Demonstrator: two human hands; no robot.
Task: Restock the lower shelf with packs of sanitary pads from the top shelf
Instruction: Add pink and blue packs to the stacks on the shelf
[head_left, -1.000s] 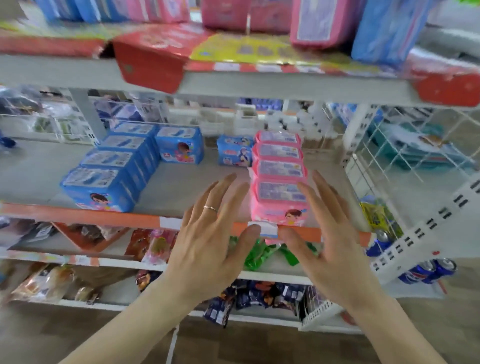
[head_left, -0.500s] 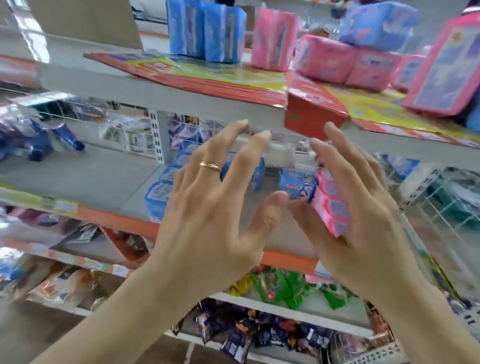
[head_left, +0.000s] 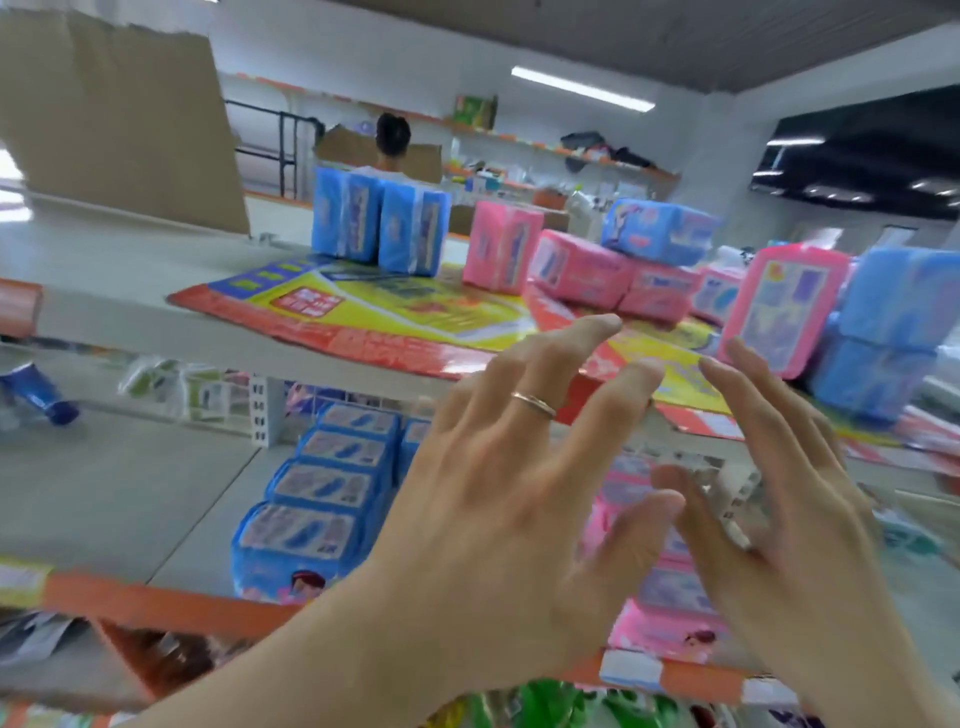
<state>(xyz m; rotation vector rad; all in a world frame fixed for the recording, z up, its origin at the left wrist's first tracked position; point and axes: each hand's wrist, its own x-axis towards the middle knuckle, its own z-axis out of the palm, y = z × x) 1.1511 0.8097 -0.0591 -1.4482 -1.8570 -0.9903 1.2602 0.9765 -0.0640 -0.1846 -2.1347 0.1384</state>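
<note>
Several pink, blue packs crowd top shelf.

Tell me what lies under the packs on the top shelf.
A glossy red and yellow printed sheet lies on the top shelf under the blue packs and pink packs. Whatever the sheet covers beneath the packs stays hidden.

A large sheet of brown cardboard stands at the far left, and beyond the shelving a person is seen from behind. A strip ceiling light glows overhead — blurred goods line a wall shelf below it. A blue tube lies at the left edge, green packets at the bottom.
</note>
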